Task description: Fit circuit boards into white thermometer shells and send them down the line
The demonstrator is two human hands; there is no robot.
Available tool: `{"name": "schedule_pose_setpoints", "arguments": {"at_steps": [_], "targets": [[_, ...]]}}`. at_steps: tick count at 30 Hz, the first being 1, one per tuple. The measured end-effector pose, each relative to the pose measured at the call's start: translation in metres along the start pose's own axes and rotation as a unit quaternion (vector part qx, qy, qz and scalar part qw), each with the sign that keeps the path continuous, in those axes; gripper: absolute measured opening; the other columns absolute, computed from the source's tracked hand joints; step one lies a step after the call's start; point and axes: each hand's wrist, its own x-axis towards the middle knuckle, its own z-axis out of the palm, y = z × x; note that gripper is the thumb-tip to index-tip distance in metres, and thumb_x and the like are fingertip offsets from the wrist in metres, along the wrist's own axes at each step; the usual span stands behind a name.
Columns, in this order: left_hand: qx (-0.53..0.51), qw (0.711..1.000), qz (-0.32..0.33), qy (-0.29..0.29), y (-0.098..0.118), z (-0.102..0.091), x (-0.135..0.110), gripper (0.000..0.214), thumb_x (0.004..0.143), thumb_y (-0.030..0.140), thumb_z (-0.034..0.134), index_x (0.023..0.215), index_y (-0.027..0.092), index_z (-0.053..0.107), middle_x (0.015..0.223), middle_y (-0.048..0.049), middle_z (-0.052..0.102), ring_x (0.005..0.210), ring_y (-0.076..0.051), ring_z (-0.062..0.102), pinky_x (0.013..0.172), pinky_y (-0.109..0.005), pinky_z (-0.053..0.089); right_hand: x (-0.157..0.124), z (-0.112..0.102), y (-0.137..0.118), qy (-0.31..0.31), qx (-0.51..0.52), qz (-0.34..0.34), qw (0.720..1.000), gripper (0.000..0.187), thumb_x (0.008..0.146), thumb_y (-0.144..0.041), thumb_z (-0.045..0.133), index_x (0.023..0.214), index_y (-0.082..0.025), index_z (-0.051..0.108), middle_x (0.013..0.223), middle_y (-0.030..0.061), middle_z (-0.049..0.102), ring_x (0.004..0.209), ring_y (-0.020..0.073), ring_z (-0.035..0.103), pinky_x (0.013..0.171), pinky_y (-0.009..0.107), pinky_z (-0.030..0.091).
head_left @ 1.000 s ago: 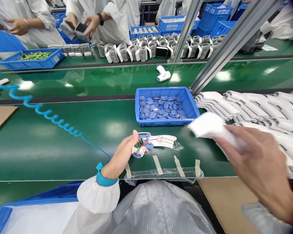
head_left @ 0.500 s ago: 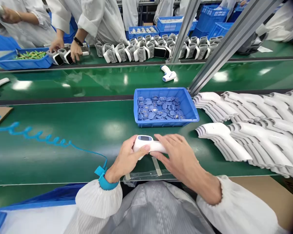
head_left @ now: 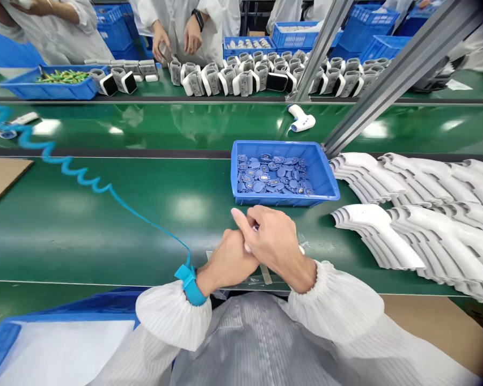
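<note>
My left hand (head_left: 230,260) is closed around a white infrared thermometer (head_left: 301,250), near the front edge of the green bench. My right hand (head_left: 277,236) crosses over the left one and is also closed on it, thumb stretched out to the left. The two hands hide nearly all of the thermometer; only small white bits show. Around my left wrist is a blue strap (head_left: 192,284) with a coiled cord (head_left: 78,172). Just beyond my hands stands a blue tray (head_left: 284,200) holding many small blue oval parts (head_left: 271,177).
White shell halves (head_left: 374,228) lie stacked at right. A metal post (head_left: 390,80) slants up behind the tray. Another white thermometer (head_left: 302,121) lies on the conveyor (head_left: 165,128). Across it, a co-worker's hands (head_left: 192,35) are near grey-and-white devices (head_left: 241,80). Cardboard (head_left: 2,179) lies left.
My hands have turned the thermometer and come together, the right crossing over the left, so its screen is now hidden. The view has shifted slightly. The co-worker's hands have moved right.
</note>
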Motion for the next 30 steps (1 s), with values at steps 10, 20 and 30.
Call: {"name": "schedule_pose_setpoints", "arguments": {"at_steps": [10, 20, 30], "targets": [[0.026, 0.997, 0.069, -0.005, -0.004, 0.007, -0.006, 0.013, 0.076, 0.013, 0.056, 0.084, 0.016, 0.066, 0.072, -0.0053, 0.067, 0.059, -0.017, 0.056, 0.055, -0.028, 0.035, -0.016, -0.007, -0.004, 0.163, -0.059, -0.094, 0.980, 0.050, 0.097, -0.029, 0.054, 0.050, -0.018, 0.037, 0.049, -0.0037, 0.042, 0.050, 0.0085, 0.036, 0.052, 0.029, 0.022], [0.092, 0.994, 0.041, 0.044, -0.001, -0.024, -0.011, 0.011, 0.080, 0.017, 0.057, 0.090, 0.017, 0.062, 0.079, -0.0079, 0.070, 0.064, -0.020, 0.061, 0.058, -0.029, 0.035, 0.004, 0.006, -0.022, 0.193, 0.078, -0.090, 0.974, 0.052, 0.098, -0.026, 0.047, 0.050, -0.021, 0.028, 0.049, -0.0038, 0.035, 0.049, 0.0091, 0.032, 0.053, 0.030, 0.025], [0.101, 0.993, -0.016, 0.059, 0.008, -0.014, -0.017, 0.008, 0.079, 0.022, 0.058, 0.086, 0.018, 0.060, 0.076, -0.0103, 0.070, 0.063, -0.024, 0.063, 0.056, -0.031, 0.037, 0.005, -0.002, -0.018, 0.142, 0.056, -0.070, 0.986, 0.055, 0.102, -0.033, 0.041, 0.049, -0.020, 0.037, 0.049, -0.0024, 0.040, 0.047, 0.0081, 0.034, 0.052, 0.030, 0.023]]}}
